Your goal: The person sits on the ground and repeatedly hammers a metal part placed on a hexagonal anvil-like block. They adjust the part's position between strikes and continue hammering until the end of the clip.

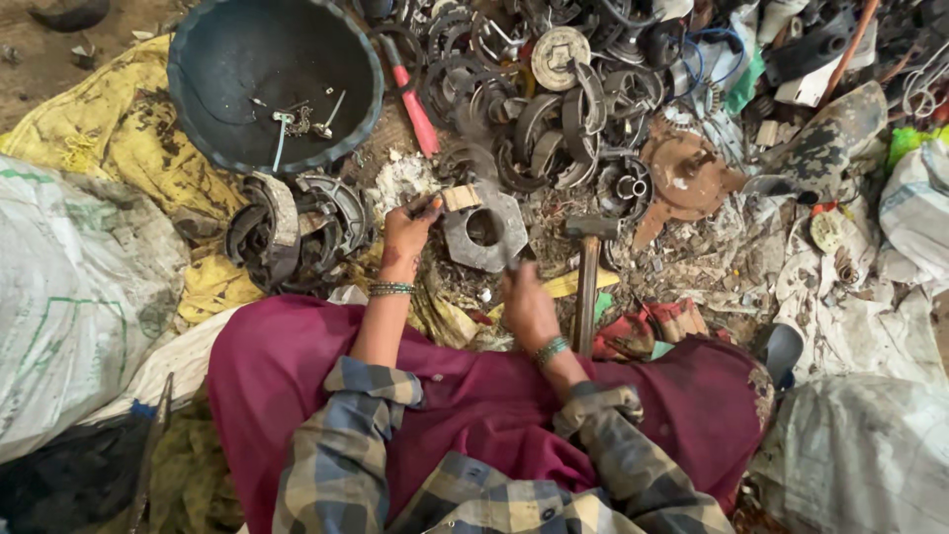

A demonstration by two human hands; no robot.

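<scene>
My left hand [406, 235] pinches a small pale block-like piece [461, 198] and holds it on the edge of a thick grey metal plate with a round hole [484, 230]. My right hand [526, 302] is closed around a thin dark tool that points up toward the plate; the tool is blurred. A hammer [588, 272] with a wooden handle lies just right of my right hand, untouched. Both wrists wear green bead bracelets. I sit in a maroon garment and plaid sleeves.
A heap of curved metal scrap parts [539, 119] fills the ground ahead. A dark round basin [275, 84] holds small bits at upper left. A red-handled tool [415, 104] lies beside it. White sacks [69, 297] sit left and right; yellow cloth [129, 138] lies at left.
</scene>
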